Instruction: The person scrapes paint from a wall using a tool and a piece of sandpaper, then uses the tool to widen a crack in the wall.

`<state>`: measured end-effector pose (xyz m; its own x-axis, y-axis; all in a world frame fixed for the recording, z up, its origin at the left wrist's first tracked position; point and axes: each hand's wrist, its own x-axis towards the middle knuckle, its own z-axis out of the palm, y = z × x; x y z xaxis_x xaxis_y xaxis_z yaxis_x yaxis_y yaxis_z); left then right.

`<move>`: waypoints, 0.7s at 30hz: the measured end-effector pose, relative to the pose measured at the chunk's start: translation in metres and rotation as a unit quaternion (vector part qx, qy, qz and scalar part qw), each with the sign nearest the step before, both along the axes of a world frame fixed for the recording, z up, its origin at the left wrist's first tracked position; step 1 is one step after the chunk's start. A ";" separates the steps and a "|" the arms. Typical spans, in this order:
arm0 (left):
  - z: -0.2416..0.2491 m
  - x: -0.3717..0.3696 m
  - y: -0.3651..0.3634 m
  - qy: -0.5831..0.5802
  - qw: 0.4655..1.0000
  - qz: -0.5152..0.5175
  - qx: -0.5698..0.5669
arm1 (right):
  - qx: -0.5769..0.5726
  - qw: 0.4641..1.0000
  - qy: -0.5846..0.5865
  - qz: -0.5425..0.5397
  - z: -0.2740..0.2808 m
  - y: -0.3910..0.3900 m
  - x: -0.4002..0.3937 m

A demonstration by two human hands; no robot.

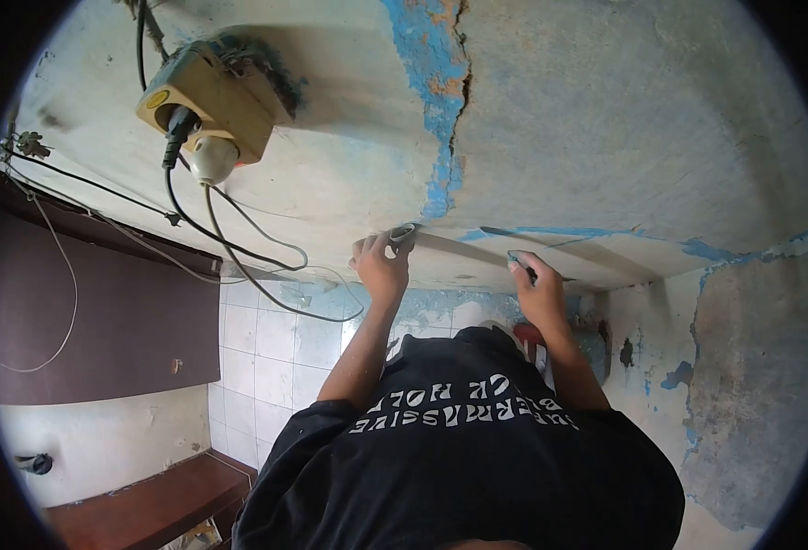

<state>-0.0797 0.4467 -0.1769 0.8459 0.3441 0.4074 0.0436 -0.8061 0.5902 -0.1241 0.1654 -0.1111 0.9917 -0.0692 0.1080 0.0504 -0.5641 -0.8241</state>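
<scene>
My left hand (384,268) is raised against the wall (331,183), its fingers curled round a small grey, rounded piece (404,233) that touches or nearly touches the surface. What this piece is, I cannot make out. To the right, my right hand (540,286) is closed round a small tool with a dark and green handle (520,260); its working end is not clear. Just above the hands, a strip of blue old paint (569,231) shows along the wall, and a wider peeled blue patch (442,119) runs upward with a ragged, cracked edge.
A yellowed socket box (230,110) juts from the wall at upper left, with a black plug (180,128) and a white plug (213,161). Their cables (266,261) loop down near my left hand. A dark brown panel (110,312) and white tiles (271,335) lie below left.
</scene>
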 end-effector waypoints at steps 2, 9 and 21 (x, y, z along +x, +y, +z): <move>-0.003 -0.001 -0.004 -0.007 1.000 0.009 -0.013 | 0.002 1.000 0.016 -0.017 -0.006 0.000 -0.004; -0.004 0.000 -0.001 -0.009 1.000 0.007 0.002 | 0.049 0.997 -0.013 0.058 -0.031 0.001 0.013; -0.003 -0.003 -0.005 0.010 1.000 0.016 -0.012 | 0.047 0.997 -0.002 0.069 -0.029 0.026 0.017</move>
